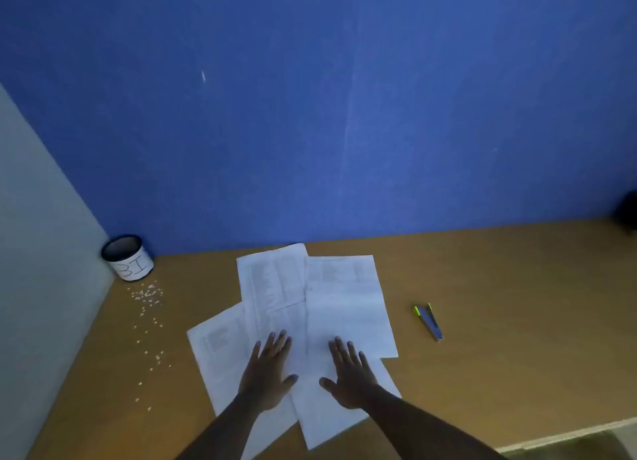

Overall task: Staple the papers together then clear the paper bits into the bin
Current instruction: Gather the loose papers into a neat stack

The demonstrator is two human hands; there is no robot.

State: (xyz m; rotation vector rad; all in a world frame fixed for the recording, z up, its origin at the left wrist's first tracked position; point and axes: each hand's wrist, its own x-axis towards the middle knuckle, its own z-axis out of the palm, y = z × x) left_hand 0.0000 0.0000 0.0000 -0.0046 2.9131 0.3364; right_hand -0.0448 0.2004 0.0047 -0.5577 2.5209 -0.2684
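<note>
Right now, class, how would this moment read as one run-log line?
stage: gathering | left hand: flat on papers | right hand: flat on papers | stapler: untouched, right | paper bits: scattered by bin

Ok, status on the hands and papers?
Left hand and right hand flat, open on fanned papers. Stapler untouched at right. Paper bits still scattered by bin.

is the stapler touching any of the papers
Apart. The head view shows the stapler lying right of the papers, with bare table plainly between them.
</note>
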